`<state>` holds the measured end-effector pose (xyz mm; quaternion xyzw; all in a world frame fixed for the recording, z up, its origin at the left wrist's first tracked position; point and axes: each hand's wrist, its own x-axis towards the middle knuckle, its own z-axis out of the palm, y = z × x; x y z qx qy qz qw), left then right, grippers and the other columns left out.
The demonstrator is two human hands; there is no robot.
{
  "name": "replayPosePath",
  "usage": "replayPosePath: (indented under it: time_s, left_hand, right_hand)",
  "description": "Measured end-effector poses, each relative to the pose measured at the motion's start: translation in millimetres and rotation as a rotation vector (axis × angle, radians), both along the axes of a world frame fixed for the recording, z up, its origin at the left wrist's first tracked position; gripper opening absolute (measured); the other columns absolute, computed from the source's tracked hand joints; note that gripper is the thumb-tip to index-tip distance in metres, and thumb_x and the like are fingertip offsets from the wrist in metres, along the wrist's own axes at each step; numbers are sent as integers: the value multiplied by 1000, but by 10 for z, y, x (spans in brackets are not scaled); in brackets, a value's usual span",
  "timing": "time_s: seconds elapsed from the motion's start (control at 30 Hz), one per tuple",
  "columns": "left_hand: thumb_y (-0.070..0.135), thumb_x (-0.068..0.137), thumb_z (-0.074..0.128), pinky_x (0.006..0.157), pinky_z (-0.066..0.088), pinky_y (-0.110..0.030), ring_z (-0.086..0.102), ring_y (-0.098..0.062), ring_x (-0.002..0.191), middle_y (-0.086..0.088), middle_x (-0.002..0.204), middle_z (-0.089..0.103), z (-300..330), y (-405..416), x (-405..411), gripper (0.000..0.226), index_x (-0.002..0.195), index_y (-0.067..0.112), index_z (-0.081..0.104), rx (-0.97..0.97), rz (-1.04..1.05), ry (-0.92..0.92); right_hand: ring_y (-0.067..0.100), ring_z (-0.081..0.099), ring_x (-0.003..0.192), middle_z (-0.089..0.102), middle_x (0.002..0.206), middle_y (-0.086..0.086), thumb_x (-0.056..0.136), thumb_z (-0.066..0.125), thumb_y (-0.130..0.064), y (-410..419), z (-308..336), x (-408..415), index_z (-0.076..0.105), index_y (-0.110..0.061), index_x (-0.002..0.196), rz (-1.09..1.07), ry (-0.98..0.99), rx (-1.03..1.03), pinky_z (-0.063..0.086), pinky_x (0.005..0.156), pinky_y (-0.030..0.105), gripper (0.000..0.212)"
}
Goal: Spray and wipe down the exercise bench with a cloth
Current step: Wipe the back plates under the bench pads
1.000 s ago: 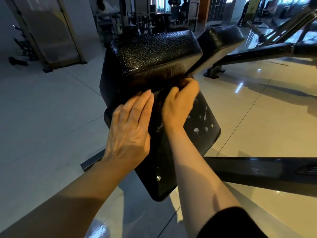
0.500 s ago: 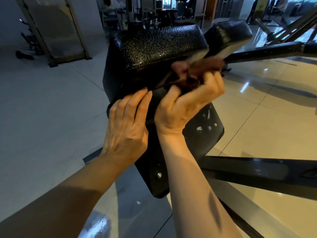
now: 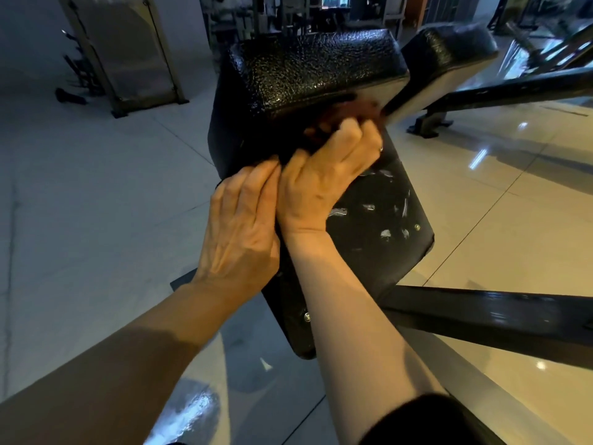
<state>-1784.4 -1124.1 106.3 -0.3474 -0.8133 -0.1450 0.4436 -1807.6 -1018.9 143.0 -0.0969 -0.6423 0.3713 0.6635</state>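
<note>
Room: we stood on a glossy tiled floor (image 3: 96, 203) in a gym, with light glinting off the tiles at our right.
Sleeve: a dark sleeve (image 3: 426, 422) covered our right upper forearm at the lower edge of the view.
Frame bar: a black steel bar (image 3: 497, 319) ran off to the right from under the bench.
Lower pad: the bench's smooth black pad (image 3: 385, 220) sloped down towards us, scuffed with pale marks near its right edge and fixed with small screws.
Left hand: our left hand (image 3: 240, 226) lay flat on the left edge of that lower pad, fingers straight and close together, holding nothing.
Right hand: our right hand (image 3: 330, 175), just beside the left and touching it, was curled into a fist round the cloth, with a ring on one finger.
Cloth: the reddish-brown cloth (image 3: 346, 117) was bunched in our right hand and pressed into the gap where the lower pad met the upper one; it was blurred.
Upper pad: the textured black pad (image 3: 308, 69) rose above both hands.
Second bench: another black padded bench (image 3: 449, 49) stood behind at the right.
Background: a framed panel (image 3: 128, 49) leaned at the far left, with dim machines beyond it.
</note>
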Motion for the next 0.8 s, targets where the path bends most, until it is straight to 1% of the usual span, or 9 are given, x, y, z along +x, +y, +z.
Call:
replayPosePath:
  time_s: [0.13, 0.17, 0.23, 0.3, 0.4, 0.53, 0.6, 0.7, 0.8]
  left_hand:
    - [2, 77, 50, 107, 30, -44, 32, -33, 130, -12, 145, 26, 11, 43, 24, 70, 144, -1, 32, -63, 19, -17]
    - [1, 77, 50, 107, 30, -45, 32, -33, 130, -12, 145, 26, 10, 61, 31, 70, 144, -1, 32, -64, 21, -14]
    - [0, 76, 51, 107, 30, -45, 32, -33, 130, -13, 144, 26, -1, 87, 26, 70, 144, -3, 33, -58, 22, -2]
    - [0, 76, 50, 107, 29, -45, 32, -32, 130, -13, 144, 26, -10, 86, 9, 70, 144, -4, 34, -64, 34, -3]
    - [1, 76, 49, 106, 30, -45, 32, -31, 128, -13, 143, 28, -14, 55, -20, 68, 143, -4, 36, -83, 64, 3]
    - [2, 79, 46, 106, 31, -47, 33, -31, 129, -13, 144, 29, -11, 54, -31, 65, 143, -3, 36, -97, 63, 21]
    - [2, 79, 45, 107, 31, -47, 33, -32, 129, -14, 143, 30, -19, 57, -25, 65, 143, -3, 37, -87, 66, 22]
    - [1, 79, 46, 107, 30, -46, 34, -32, 128, -15, 142, 31, -28, 60, -40, 64, 142, -4, 38, -85, 82, 38]
    - [2, 78, 44, 107, 30, -46, 35, -32, 127, -14, 142, 31, -22, 53, -58, 64, 142, -4, 40, -85, 86, 30]
  right_hand:
    - [39, 48, 94, 49, 106, 24, 75, 48, 8, 92, -331, -59, 50, 6, 108, 298, -460, -34, 42, 85, 55, 33]
    - [37, 49, 94, 49, 103, 22, 74, 47, 10, 142, -360, -9, 51, 6, 104, 300, -430, -79, 43, 84, 54, 31]
    - [34, 47, 95, 48, 102, 21, 66, 49, 16, 214, -286, 69, 53, 8, 99, 162, -139, -166, 44, 89, 47, 34]
    - [33, 42, 105, 45, 110, 29, 59, 54, 21, 237, -106, 62, 51, 15, 105, -2, 112, -124, 37, 100, 38, 47]
    - [33, 38, 104, 41, 119, 28, 55, 59, 12, 252, 12, -129, 43, 0, 112, -95, 13, 19, 35, 97, 43, 60]
    - [37, 46, 95, 48, 108, 24, 66, 46, 14, 384, -181, -217, 47, 4, 105, 168, -378, -123, 39, 86, 48, 41]
    - [33, 47, 93, 48, 104, 22, 68, 48, 16, 414, -248, -125, 50, 6, 100, 158, -288, -184, 42, 86, 44, 33]
    - [28, 40, 103, 46, 111, 31, 59, 56, 21, 367, -62, -81, 47, 12, 106, -44, 81, -108, 36, 97, 30, 49]
    - [31, 38, 103, 46, 118, 32, 57, 57, 14, 360, 8, -219, 40, -4, 106, -109, -25, -46, 34, 95, 41, 55]
